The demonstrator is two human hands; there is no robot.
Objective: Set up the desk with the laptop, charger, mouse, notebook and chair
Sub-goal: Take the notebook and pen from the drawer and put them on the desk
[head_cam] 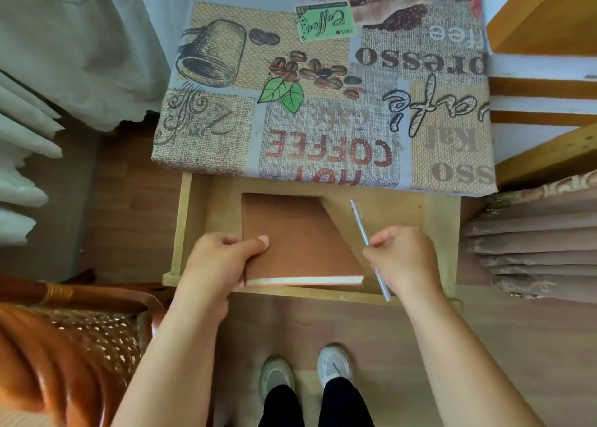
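A brown-covered notebook [297, 236] lies in the pulled-out wooden drawer [442, 220] under the desk [323, 81], which is draped with a coffee-print cloth. My left hand [223, 255] grips the notebook's near left corner, thumb on the cover. My right hand [403, 255] holds a slim silver pen [358, 220] just right of the notebook, above the drawer. A rattan chair [71, 339] with an orange-brown frame stands at the lower left. No laptop, charger or mouse is in view.
White curtains [48, 55] hang at the left. Wooden shelving [542, 81] stands at the right, with a folded brown curtain [529, 242] below it. My feet in white shoes [307, 371] stand on the wood floor in front of the drawer.
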